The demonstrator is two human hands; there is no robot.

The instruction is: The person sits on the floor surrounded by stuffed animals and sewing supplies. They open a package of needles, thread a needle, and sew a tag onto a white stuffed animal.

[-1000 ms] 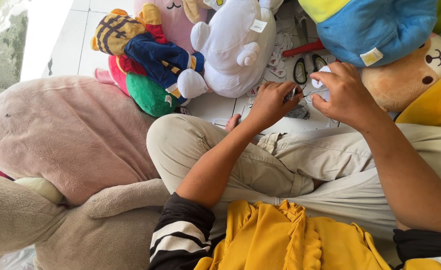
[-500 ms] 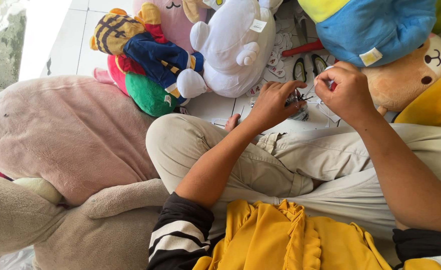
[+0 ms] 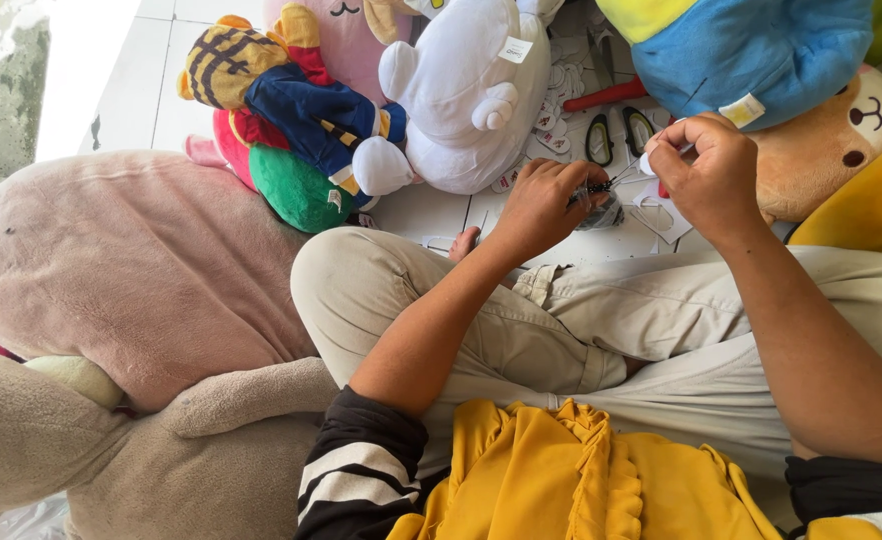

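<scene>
Far in the scene above the knees, the left hand (image 3: 543, 205) pinches a small dark tool (image 3: 597, 190) whose tip meets the small white paper tag (image 3: 651, 160) clamped in the right hand (image 3: 713, 175); judging by this, attachment is under way; loose white paper tags (image 3: 551, 125), black-handled scissors (image 3: 616, 135) and a white plush toy (image 3: 471, 95) crowd the floor.

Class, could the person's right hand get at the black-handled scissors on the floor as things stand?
Probably yes. The scissors lie in the open on the floor just beyond the right hand, with nothing over them. But that hand is pinching a small white piece, so it would likely have to let go first.
</scene>
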